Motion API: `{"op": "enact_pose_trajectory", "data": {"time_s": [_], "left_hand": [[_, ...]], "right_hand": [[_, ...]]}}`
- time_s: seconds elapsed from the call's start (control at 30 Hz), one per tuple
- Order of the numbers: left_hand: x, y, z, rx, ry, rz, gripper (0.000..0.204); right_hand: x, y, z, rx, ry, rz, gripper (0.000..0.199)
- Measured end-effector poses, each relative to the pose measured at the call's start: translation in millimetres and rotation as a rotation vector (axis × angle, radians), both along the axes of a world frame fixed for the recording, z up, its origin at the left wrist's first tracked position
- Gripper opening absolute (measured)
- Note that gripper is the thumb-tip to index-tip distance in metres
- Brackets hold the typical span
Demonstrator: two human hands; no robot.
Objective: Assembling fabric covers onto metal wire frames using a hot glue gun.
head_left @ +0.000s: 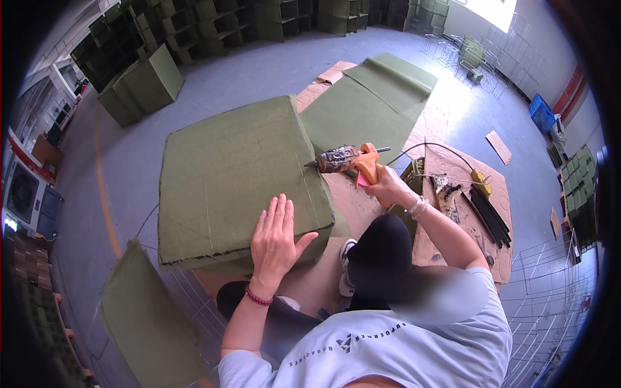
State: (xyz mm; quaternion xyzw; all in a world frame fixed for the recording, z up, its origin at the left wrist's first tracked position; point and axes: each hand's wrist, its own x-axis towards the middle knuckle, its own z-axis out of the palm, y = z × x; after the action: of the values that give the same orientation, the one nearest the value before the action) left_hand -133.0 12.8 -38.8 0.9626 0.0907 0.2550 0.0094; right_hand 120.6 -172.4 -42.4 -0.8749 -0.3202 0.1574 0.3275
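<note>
In my right hand (389, 185) is an orange hot glue gun (367, 163), its stained barrel ending in a dark nozzle close to the right edge of a large green fabric-covered box (226, 171). A glue stick pokes out of the gun's back, and a dark cord trails off to the right. My left hand (275, 236) lies flat on the box top near its front right corner, fingers stretched out. Dark glue lines the box's front edge. Whether the nozzle touches the fabric I cannot tell.
Green fabric sheets (381, 90) lie on cardboard beyond the box; another green panel (149, 317) is at lower left. To the right, black glue sticks (485, 216) and a yellow power socket (479, 177) rest on cardboard. Wire frames (550, 278) stand at right, green shelving boxes (145, 84) behind.
</note>
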Motion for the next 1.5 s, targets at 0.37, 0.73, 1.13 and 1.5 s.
{"op": "enact_pose_trajectory", "data": {"time_s": [0.37, 0.73, 1.13, 1.5], "left_hand": [[0, -1, -3, 0.020, 0.000, 0.005, 0.080], [3, 1, -2, 0.041, 0.005, -0.005, 0.082], [1, 0, 3, -0.003, 0.002, -0.027, 0.081], [3, 4, 4, -0.019, -0.018, -0.035, 0.080]], "right_hand": [[-76, -75, -3, 0.094, 0.103, 0.018, 0.035], [-53, -61, -1, 0.016, 0.081, -0.026, 0.037], [77, 81, -14, -0.042, 0.037, -0.140, 0.040], [143, 174, -22, 0.060, -0.057, -0.240, 0.040]]}}
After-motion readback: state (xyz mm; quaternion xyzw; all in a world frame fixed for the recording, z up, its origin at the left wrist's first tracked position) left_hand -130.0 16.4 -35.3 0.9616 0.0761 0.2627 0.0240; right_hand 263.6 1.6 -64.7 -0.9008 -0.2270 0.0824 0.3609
